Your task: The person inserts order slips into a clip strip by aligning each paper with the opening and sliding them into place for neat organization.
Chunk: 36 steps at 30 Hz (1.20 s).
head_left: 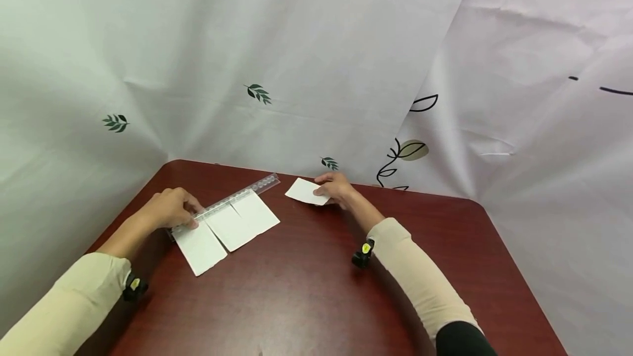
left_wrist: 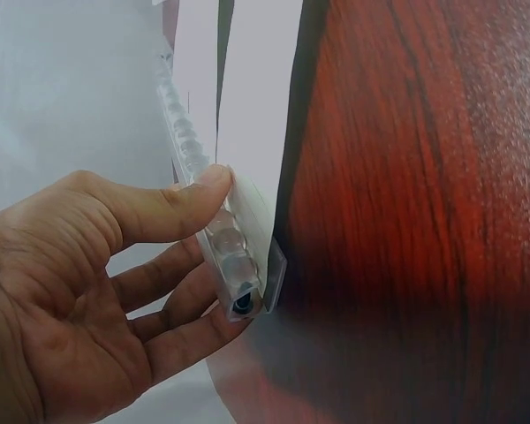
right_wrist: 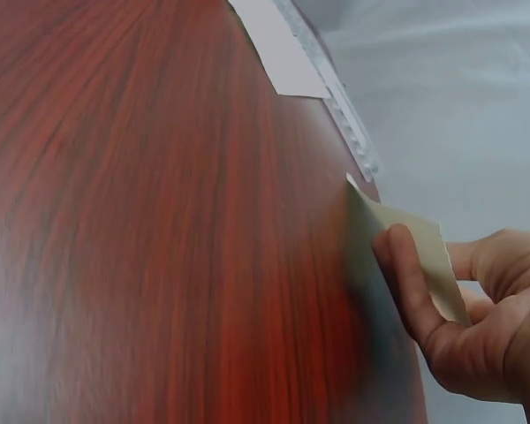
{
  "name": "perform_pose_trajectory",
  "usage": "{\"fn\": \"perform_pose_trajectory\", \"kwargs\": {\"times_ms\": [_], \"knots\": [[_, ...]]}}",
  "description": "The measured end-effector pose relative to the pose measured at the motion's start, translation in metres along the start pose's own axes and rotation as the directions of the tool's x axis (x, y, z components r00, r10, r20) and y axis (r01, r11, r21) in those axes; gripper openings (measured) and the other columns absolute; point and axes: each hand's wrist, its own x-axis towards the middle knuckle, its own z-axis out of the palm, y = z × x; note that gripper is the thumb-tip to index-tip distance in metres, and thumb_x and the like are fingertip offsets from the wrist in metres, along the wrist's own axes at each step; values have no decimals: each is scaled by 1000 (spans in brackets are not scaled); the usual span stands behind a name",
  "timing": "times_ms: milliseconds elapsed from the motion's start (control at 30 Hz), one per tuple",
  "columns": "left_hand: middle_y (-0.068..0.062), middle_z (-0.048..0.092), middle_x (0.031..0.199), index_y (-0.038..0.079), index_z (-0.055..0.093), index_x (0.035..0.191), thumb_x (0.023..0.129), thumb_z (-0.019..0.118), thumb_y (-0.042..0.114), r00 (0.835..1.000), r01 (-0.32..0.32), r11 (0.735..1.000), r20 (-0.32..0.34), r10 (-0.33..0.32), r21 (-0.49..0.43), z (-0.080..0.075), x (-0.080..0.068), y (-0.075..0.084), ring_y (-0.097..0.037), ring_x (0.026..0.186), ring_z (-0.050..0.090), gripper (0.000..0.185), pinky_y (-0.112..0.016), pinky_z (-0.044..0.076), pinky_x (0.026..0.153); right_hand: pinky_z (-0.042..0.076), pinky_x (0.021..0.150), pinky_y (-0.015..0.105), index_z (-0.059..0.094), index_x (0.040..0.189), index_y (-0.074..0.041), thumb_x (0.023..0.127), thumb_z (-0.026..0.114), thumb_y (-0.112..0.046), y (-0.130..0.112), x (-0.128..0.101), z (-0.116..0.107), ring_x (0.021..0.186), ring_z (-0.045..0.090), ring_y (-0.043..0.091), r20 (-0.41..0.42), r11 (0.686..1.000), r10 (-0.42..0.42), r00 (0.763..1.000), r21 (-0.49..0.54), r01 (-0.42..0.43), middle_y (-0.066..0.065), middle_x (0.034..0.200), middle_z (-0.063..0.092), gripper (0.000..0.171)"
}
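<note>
A clear plastic ticket rail lies slantwise on the table, with a row of clear balls inside it. Three white paper slips stick out side by side from its front edge. At the rail's near left end, my left hand grips it; in the left wrist view the thumb presses on top and the fingers curl beneath. Beyond the rail's far end, my right hand pinches another paper slip between thumb and fingers. That slip is tilted and slightly bent in the right wrist view.
The dark red wooden table has rounded back corners. White fabric with leaf prints hangs right behind it and along both sides. Black wrist cameras are worn on both sleeves.
</note>
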Motion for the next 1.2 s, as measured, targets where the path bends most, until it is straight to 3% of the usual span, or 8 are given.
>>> {"fn": "perform_pose_trajectory", "kwargs": {"times_ms": [167,500,800,1200], "knots": [[-13,83,105,6,88,113,84,97,19,1000,0,1000,8,0,1,-1,1,0,-27,90,68,33,-45,49,80,61,72,27,70,144,3,97,78,4,-1,5,15,87,69,15,-34,999,-26,999,45,28,19,128,72,48],[-13,84,105,7,89,113,83,97,18,1000,8,1000,7,-8,-8,0,1,0,-28,91,68,33,-47,48,82,59,71,25,68,144,2,98,79,2,-7,12,31,88,69,14,-44,998,-41,998,51,43,21,141,71,47],[-16,84,108,6,88,113,83,98,19,1000,8,1000,2,-8,-6,0,1,-3,-31,94,70,34,-52,49,85,61,70,25,67,138,4,96,80,4,-4,12,39,86,70,16,-30,994,-32,999,108,35,14,119,70,44],[-20,83,113,5,88,114,84,96,17,1000,15,1000,13,-15,-26,-2,1,-2,-31,93,69,33,-49,49,83,60,73,25,68,140,2,95,82,2,-1,5,45,89,69,16,-24,996,-10,1000,85,12,10,116,66,47]]}}
